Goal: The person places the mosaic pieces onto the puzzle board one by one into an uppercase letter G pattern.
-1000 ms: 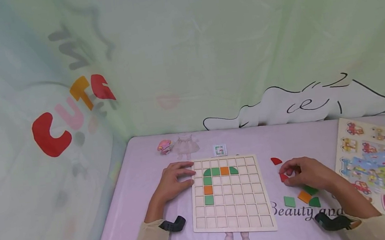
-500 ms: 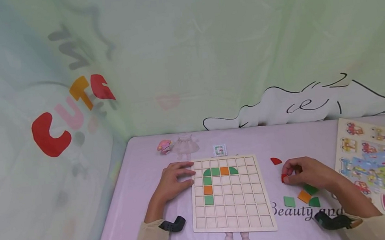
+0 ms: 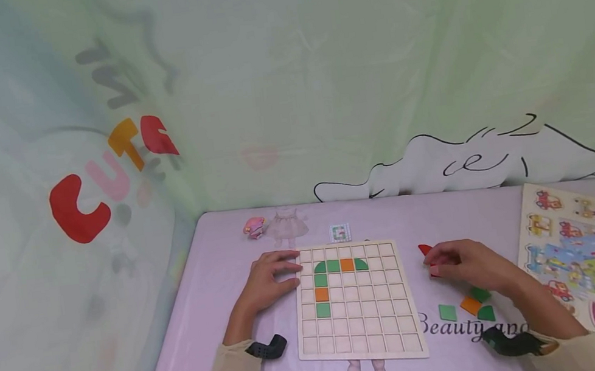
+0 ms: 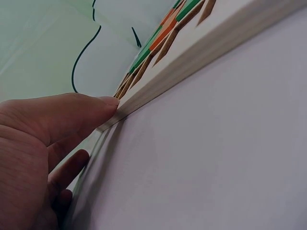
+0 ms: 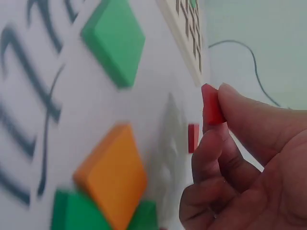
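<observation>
A square wooden grid board (image 3: 365, 324) bears green and orange tiles in its upper left cells. Along its left edge rests my left hand (image 3: 271, 280), fingers spread loosely; the thumb (image 4: 103, 106) touches the board's side in the left wrist view. Right of the board, my right hand (image 3: 463, 263) pinches a small red tile (image 5: 211, 104) between thumb and fingers, raised off the table. A second red piece (image 3: 424, 249), quarter-round when seen earlier, lies just beyond those fingers, partly covered by them in the head view.
Near the right wrist lie a light green square tile (image 3: 447, 312), an orange tile (image 3: 470, 305) and dark green pieces (image 3: 486, 313). A small pattern card (image 3: 339, 233) and a pink figurine (image 3: 254, 227) stand behind the board. A picture puzzle board (image 3: 543, 243) lies far right.
My right hand has picked up the red tile, tilted it, and moved slightly left and away toward the other red piece. The left hand and the grid board have stayed put.
</observation>
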`<state>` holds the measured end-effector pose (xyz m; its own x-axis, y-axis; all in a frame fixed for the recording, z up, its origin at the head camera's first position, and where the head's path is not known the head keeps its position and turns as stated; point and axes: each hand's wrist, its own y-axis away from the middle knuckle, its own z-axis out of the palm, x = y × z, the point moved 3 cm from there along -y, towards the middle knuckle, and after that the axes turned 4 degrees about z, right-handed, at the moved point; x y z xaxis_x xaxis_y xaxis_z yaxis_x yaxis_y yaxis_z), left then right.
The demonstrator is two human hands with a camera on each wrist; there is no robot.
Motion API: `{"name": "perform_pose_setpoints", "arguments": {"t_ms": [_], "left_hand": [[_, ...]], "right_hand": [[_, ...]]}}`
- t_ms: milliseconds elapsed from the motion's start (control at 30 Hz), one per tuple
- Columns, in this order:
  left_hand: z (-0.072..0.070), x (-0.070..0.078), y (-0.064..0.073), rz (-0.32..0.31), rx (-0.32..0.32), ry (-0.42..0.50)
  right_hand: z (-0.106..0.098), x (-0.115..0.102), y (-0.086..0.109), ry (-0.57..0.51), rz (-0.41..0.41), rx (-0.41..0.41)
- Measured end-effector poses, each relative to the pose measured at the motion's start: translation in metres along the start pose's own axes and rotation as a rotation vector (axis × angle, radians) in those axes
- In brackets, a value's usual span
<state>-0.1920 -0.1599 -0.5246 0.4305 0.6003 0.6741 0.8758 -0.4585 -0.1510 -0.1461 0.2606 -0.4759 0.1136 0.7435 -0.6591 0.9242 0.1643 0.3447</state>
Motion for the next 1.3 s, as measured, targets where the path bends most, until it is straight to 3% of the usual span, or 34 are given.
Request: {"name": "perform_pose_setpoints", "arguments": {"t_ms": [233, 500, 733, 833, 1000, 1300], "left_hand": [[0.000, 0.000, 0.000, -0.010, -0.011, 0.002], [0.000, 0.001, 0.000, -0.005, -0.002, -0.003], [-0.001, 0.002, 0.000, -0.001, 0.006, -0.005], [-0.002, 0.003, 0.001, 0.010, 0.007, -0.006], [-0.003, 0.005, 0.000, 0.018, 0.007, -0.010], [-0.003, 0.006, 0.001, 0.004, 0.002, -0.007]], "right_hand": [[0.012, -0.025, -0.006, -0.122, -0.057, -0.080], [0.028, -0.056, -0.015, -0.175, -0.130, -0.170], [0.049, -0.078, -0.020, -0.202, -0.127, -0.278], [0.059, -0.086, -0.021, -0.232, -0.162, -0.319], [0.073, -0.096, -0.022, -0.181, -0.224, -0.318], [0.093, -0.113, -0.023, -0.170, -0.249, -0.329]]}}
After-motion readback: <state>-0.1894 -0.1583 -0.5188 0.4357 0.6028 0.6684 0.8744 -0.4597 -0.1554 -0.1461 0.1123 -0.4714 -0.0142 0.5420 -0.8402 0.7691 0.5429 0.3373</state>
